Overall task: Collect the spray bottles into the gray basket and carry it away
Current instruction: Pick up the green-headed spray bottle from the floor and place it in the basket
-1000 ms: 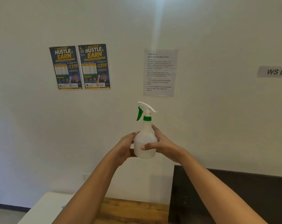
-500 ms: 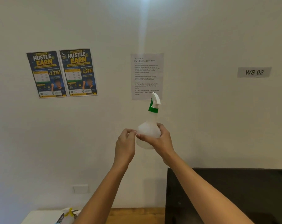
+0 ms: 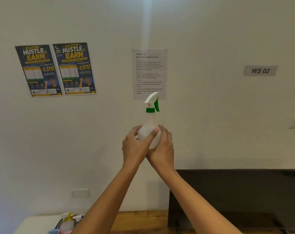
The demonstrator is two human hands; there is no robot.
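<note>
I hold a white translucent spray bottle [image 3: 149, 125] with a green collar and green trigger upright in front of the wall, at chest height. My left hand [image 3: 135, 146] wraps its left side and my right hand [image 3: 162, 147] wraps its right side and base. The nozzle points left and the trigger faces right. At the bottom left edge, the rim of the gray basket [image 3: 59, 223] shows, with another spray bottle [image 3: 68, 221] with a yellow trigger standing in it. Most of the basket is cut off by the frame.
A white table [image 3: 37, 223] and a wooden surface [image 3: 143, 220] lie at the bottom. A dark panel [image 3: 236, 196] stands at the lower right. Two posters [image 3: 55, 70], a task sheet [image 3: 149, 71] and a "WS 02" label [image 3: 260, 70] hang on the wall.
The bottle has been turned in my hands: its trigger faced left a second ago and now faces right. My left hand has closed fully around the body. The view tilted, bringing the basket into sight.
</note>
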